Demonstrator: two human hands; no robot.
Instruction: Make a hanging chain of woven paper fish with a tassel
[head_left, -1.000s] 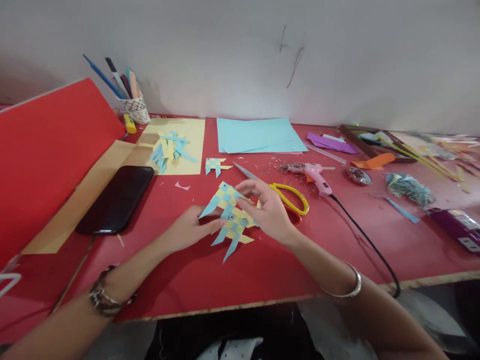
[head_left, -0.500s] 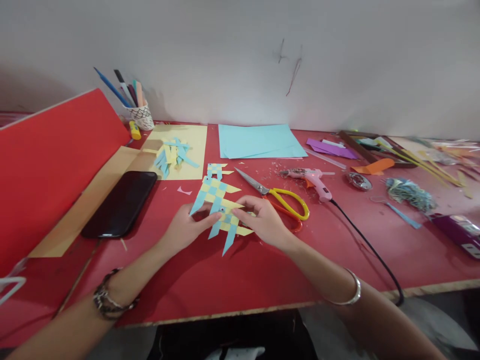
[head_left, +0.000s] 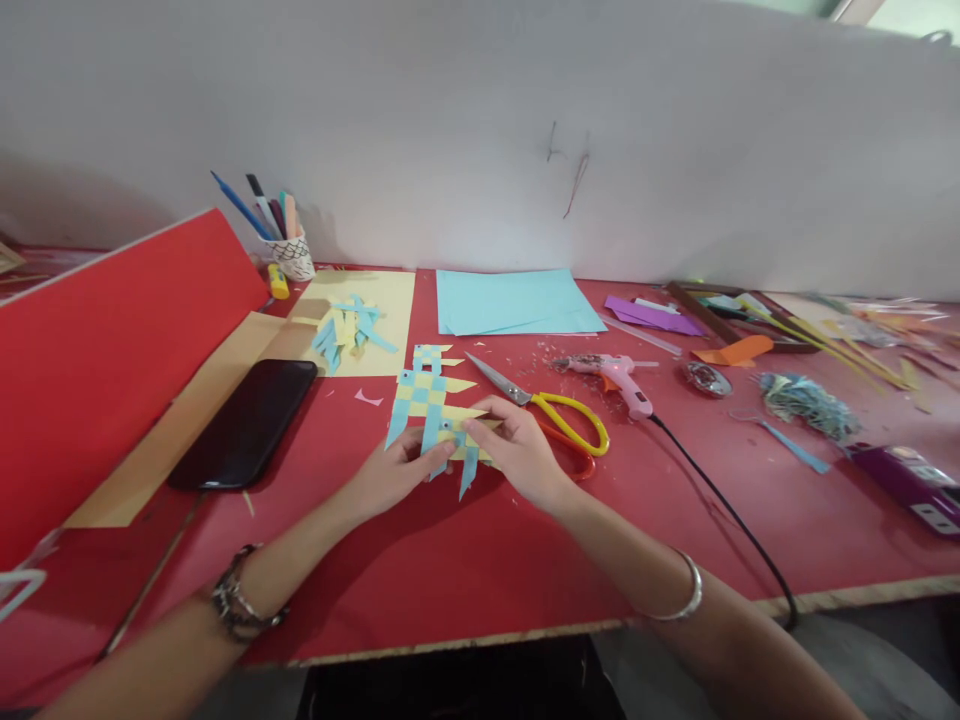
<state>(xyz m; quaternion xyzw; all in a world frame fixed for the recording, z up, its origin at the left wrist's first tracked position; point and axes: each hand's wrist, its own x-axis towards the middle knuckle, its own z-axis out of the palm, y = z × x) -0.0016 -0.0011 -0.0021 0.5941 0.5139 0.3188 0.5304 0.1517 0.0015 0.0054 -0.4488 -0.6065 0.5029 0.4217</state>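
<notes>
A woven paper fish (head_left: 463, 440) in pale yellow and light blue strips, with a small eye, is between my two hands. My left hand (head_left: 405, 470) pinches its left side, thumb on top. My right hand (head_left: 517, 450) grips its upper right part between thumb and fingers, hiding some of it. Just beyond lies a second woven fish (head_left: 421, 393), partly covered by the held one. A smaller woven fish (head_left: 429, 356) lies farther back. To the right of my right hand are scissors (head_left: 566, 420) with yellow and orange handles.
A pink glue gun (head_left: 619, 375) with a black cord lies right, near a purple tape-like device (head_left: 907, 480). A black phone (head_left: 244, 425) lies left. Behind are paper strips (head_left: 349, 330), blue sheets (head_left: 517, 300) and a pen cup (head_left: 292, 258). A red board (head_left: 112, 370) leans left.
The held fish has turned and sits slightly closer to the other fish, with more of it hidden by my hands. The camera view has tilted up a little.
</notes>
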